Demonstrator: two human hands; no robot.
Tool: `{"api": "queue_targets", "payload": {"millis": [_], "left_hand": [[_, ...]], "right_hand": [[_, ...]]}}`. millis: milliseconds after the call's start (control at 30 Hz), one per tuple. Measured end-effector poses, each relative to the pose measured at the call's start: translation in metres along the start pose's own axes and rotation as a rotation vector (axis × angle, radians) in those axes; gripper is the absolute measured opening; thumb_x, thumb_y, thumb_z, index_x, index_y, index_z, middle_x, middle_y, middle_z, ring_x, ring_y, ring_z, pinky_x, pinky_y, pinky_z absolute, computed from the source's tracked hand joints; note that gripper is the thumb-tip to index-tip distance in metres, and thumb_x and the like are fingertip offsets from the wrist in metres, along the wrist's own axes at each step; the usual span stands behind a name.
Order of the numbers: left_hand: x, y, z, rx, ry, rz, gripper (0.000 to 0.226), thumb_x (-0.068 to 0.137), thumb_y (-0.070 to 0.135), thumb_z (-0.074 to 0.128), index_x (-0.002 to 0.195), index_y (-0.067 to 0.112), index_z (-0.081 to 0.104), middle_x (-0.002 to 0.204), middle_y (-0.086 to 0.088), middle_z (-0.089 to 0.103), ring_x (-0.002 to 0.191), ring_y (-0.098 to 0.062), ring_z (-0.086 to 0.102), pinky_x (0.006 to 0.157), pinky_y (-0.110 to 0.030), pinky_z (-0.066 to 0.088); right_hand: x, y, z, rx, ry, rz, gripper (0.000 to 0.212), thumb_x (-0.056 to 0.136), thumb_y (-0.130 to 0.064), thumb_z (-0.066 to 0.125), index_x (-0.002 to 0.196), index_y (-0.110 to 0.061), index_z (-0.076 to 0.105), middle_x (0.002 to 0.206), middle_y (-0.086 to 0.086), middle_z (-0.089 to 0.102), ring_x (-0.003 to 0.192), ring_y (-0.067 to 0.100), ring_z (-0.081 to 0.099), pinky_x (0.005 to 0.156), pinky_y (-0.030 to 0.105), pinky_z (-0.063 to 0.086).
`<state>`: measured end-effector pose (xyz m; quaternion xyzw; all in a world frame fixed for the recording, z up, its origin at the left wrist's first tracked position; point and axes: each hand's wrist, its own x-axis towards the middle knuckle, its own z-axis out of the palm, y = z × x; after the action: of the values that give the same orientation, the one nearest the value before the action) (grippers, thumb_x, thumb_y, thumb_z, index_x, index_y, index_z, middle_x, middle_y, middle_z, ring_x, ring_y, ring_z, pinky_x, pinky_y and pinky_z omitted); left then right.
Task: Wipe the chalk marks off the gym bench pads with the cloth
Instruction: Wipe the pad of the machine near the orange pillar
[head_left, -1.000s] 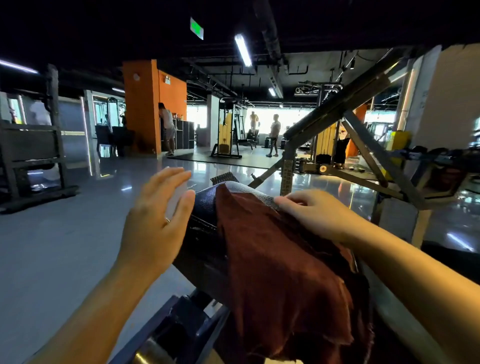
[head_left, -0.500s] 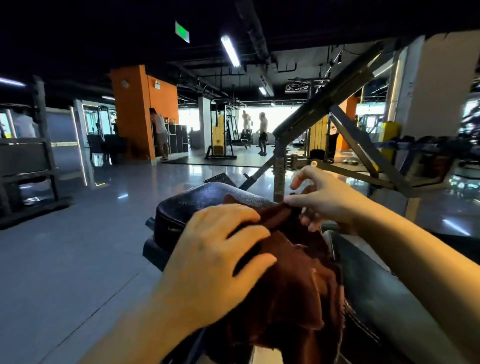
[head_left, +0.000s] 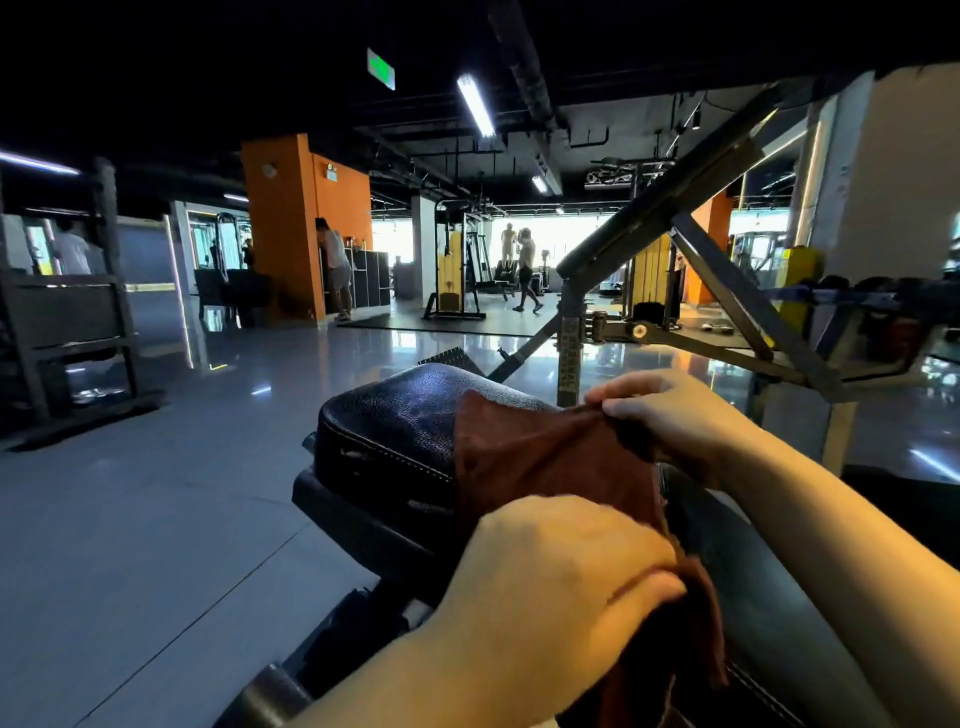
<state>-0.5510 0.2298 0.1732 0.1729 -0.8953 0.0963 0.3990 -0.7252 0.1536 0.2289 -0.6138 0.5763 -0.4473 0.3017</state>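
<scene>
A dark red-brown cloth (head_left: 550, 462) hangs stretched between my two hands over a black leather bench pad (head_left: 395, 426). My right hand (head_left: 675, 415) pinches the cloth's far top edge just right of the pad. My left hand (head_left: 561, 577) grips the near lower part of the cloth, fingers curled round it. A second, longer black pad (head_left: 779, 608) runs down the lower right, partly hidden by my right forearm. No chalk marks show clearly on the pads.
A slanted steel frame (head_left: 670, 208) of a gym machine rises behind the bench on the right. Glossy grey floor (head_left: 156, 519) spreads to the left. A dark rack (head_left: 67, 322) stands far left. Several people stand by an orange pillar (head_left: 291, 223) and machines in the distance.
My left hand went from hovering open beside the pad to gripping the cloth and drawing it toward me. My right hand lifted from pressing the cloth to pinching its edge.
</scene>
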Motion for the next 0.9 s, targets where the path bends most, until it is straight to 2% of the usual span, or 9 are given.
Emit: {"api": "queue_targets", "payload": {"millis": [100, 167, 200, 300, 367, 467, 600, 733, 900], "left_hand": [[-0.013, -0.013, 0.018, 0.029, -0.160, 0.138, 0.032, 0.088, 0.046, 0.066, 0.115, 0.029, 0.066, 0.107, 0.014, 0.068, 0.108, -0.002, 0.059, 0.104, -0.027, 0.039], [-0.029, -0.023, 0.025, 0.008, -0.133, -0.057, 0.076, 0.067, 0.070, 0.071, 0.133, 0.042, 0.046, 0.074, 0.029, 0.061, 0.075, 0.018, 0.056, 0.065, -0.012, 0.051], [-0.034, -0.030, 0.022, -0.028, -0.082, -0.112, 0.086, 0.060, 0.074, 0.070, 0.135, 0.046, 0.039, 0.062, 0.029, 0.055, 0.062, 0.019, 0.051, 0.041, -0.007, 0.041], [-0.041, -0.064, -0.023, 0.041, 0.218, -0.216, 0.025, 0.088, 0.038, 0.051, 0.112, 0.037, 0.056, 0.107, 0.016, 0.062, 0.103, 0.009, 0.054, 0.090, -0.006, 0.040], [-0.047, -0.087, -0.064, 0.111, 0.397, -0.411, 0.030, 0.093, 0.041, 0.040, 0.118, 0.036, 0.055, 0.120, 0.017, 0.056, 0.113, 0.011, 0.046, 0.096, -0.009, 0.033], [-0.062, -0.117, -0.057, -0.027, 0.376, -0.677, 0.047, 0.088, 0.060, 0.029, 0.131, 0.044, 0.039, 0.129, 0.035, 0.038, 0.116, 0.031, 0.028, 0.094, -0.002, 0.022], [-0.072, -0.127, -0.043, -0.136, 0.402, -0.686, 0.060, 0.084, 0.066, 0.024, 0.139, 0.045, 0.034, 0.135, 0.043, 0.033, 0.126, 0.026, 0.025, 0.095, 0.007, 0.019], [-0.068, -0.127, -0.040, -0.167, 0.390, -0.692, 0.051, 0.086, 0.063, 0.023, 0.136, 0.053, 0.027, 0.140, 0.041, 0.030, 0.133, 0.020, 0.021, 0.099, 0.005, 0.016], [-0.073, -0.125, -0.040, -0.288, 0.431, -0.710, 0.062, 0.082, 0.082, 0.022, 0.137, 0.053, 0.030, 0.149, 0.022, 0.037, 0.140, 0.002, 0.028, 0.118, -0.036, 0.027]], "right_hand": [[-0.003, 0.008, -0.007, -0.594, 0.013, -0.063, 0.026, 0.093, -0.017, 0.062, 0.118, -0.021, 0.065, 0.125, 0.004, 0.056, 0.107, 0.023, 0.058, 0.086, 0.036, 0.052], [-0.011, 0.008, -0.004, -0.934, 0.152, -0.254, 0.037, 0.094, -0.035, 0.059, 0.130, -0.028, 0.057, 0.138, 0.001, 0.043, 0.123, 0.022, 0.047, 0.097, 0.038, 0.044], [-0.016, 0.003, 0.001, -0.925, 0.187, -0.383, 0.042, 0.095, -0.043, 0.054, 0.135, -0.032, 0.053, 0.145, -0.002, 0.038, 0.131, 0.020, 0.040, 0.103, 0.036, 0.038], [-0.031, -0.015, 0.032, -0.697, -0.234, -0.428, 0.073, 0.082, -0.071, 0.028, 0.149, -0.043, 0.027, 0.160, -0.017, 0.016, 0.146, 0.003, 0.010, 0.117, 0.030, 0.007], [-0.035, -0.014, 0.050, -0.728, -0.392, -0.382, 0.084, 0.069, -0.077, 0.014, 0.149, -0.051, 0.010, 0.159, -0.025, -0.002, 0.145, -0.003, -0.007, 0.120, 0.039, -0.007], [-0.034, -0.002, 0.045, -0.749, -0.430, -0.425, 0.075, 0.071, -0.074, 0.010, 0.144, -0.059, 0.003, 0.154, -0.034, -0.011, 0.140, -0.013, -0.016, 0.120, 0.031, -0.011], [-0.032, 0.004, 0.043, -0.752, -0.486, -0.457, 0.059, 0.079, -0.070, 0.012, 0.136, -0.068, -0.001, 0.146, -0.046, -0.014, 0.128, -0.028, -0.022, 0.108, 0.010, -0.016], [0.003, -0.025, 0.074, -0.740, -0.530, -0.447, 0.060, 0.096, -0.057, 0.015, 0.152, -0.044, -0.001, 0.156, -0.029, -0.011, 0.137, -0.017, -0.016, 0.099, 0.000, -0.017], [0.027, -0.044, 0.099, -0.712, -0.506, -0.642, 0.052, 0.106, -0.038, 0.023, 0.155, -0.029, 0.011, 0.162, -0.014, 0.003, 0.144, -0.005, -0.003, 0.106, 0.006, -0.009]]}}
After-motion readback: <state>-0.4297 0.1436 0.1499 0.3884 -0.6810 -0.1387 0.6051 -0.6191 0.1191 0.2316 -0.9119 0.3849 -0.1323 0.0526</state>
